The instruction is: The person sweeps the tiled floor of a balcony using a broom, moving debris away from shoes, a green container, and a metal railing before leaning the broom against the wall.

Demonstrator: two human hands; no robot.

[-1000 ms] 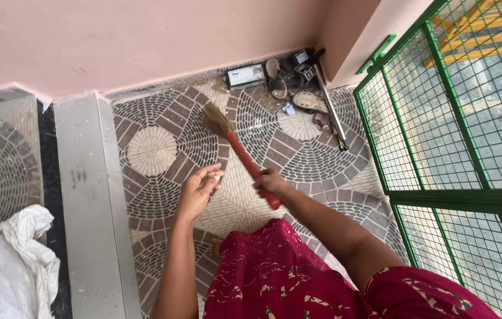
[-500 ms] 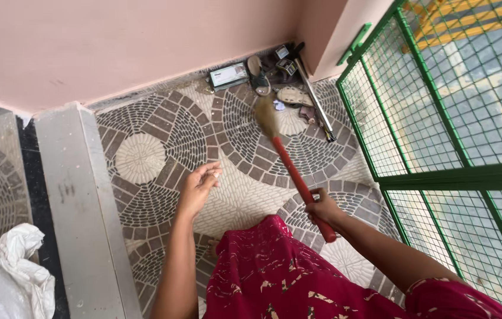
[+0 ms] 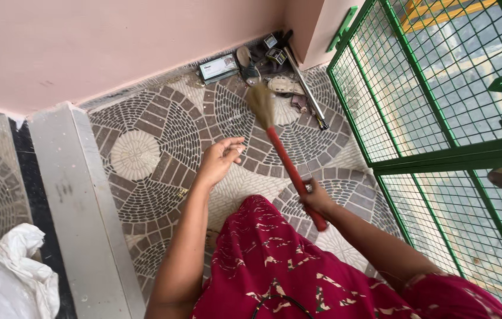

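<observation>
Setting: tiled floor (image 3: 156, 133) w/ grey fan-pattern mosaic, pink wall (image 3: 85, 41) at far side, green mesh gate (image 3: 440, 100) on the right, pale stone step (image 3: 79, 224) on the left.
Nearest: red patterned dress (image 3: 274, 266) at bottom of view; white sack (image 3: 3, 277) bottom left, beyond the step.
Right hand: right hand (image 3: 317, 199) wrapped tight round the lower part of the red handle, fist closed, forearm coming in from bottom right, wrist bent towards the gate.
Left hand: left hand (image 3: 220, 158) holds nothing; fingers loosely curled, half open, palm turned inward, arm stretched fwd over the floor, near the handle but apart from it.
Broom: short broom (image 3: 280, 147) slants up and left from the fist; straw head (image 3: 260, 101) low over the tiles or touching, can't tell which, just short of the corner clutter.
Corner: sandals (image 3: 283, 85), a small flat box (image 3: 218, 67), dark bits and a long metal rod (image 3: 305, 82) piled where wall meets gate.
Risk 1: bristles sit close to the sandals & rod; a hard stroke could scatter them or push the rod under the gate.
Risk 2: one-handed hold low on the handle gives little control over the head, so it may skid off line.
Risk 3: bare foot (image 3: 211, 239) near the dress hem, close to any grit swept back.
</observation>
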